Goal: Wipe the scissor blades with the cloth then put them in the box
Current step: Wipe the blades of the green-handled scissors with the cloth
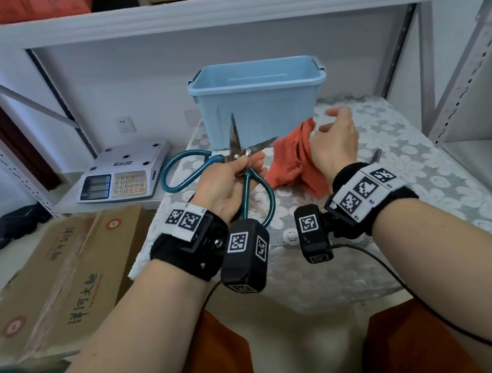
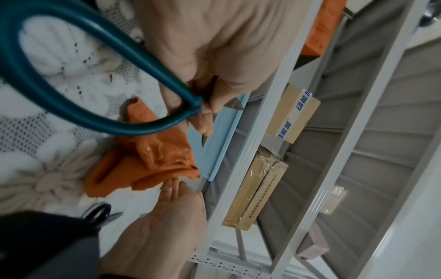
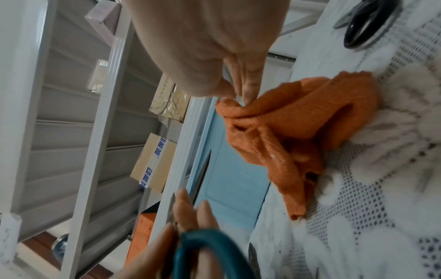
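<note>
Nearest, the left hand (image 1: 224, 185) holds the teal-handled scissors (image 1: 237, 157) at the pivot, its fingers (image 1: 254, 159) curled round the joint; the rusty blades stand spread apart in the air above the surface (image 1: 350, 266), a white lace-patterned cloth covering. Just beside them to the right, the right hand (image 1: 334, 144) pinches the top of the orange cloth (image 1: 293, 164), lifting it in a peak while its lower folds lie on the surface. Black-handled scissors (image 3: 365, 26) lie behind that wrist. Beyond, at the back of the surface, stands the open light-blue box (image 1: 258, 99). To the left, a cardboard carton (image 1: 59, 277) and an electronic scale (image 1: 124, 173) sit lower; a grey metal shelf frame (image 1: 194, 12) spans above.
</note>
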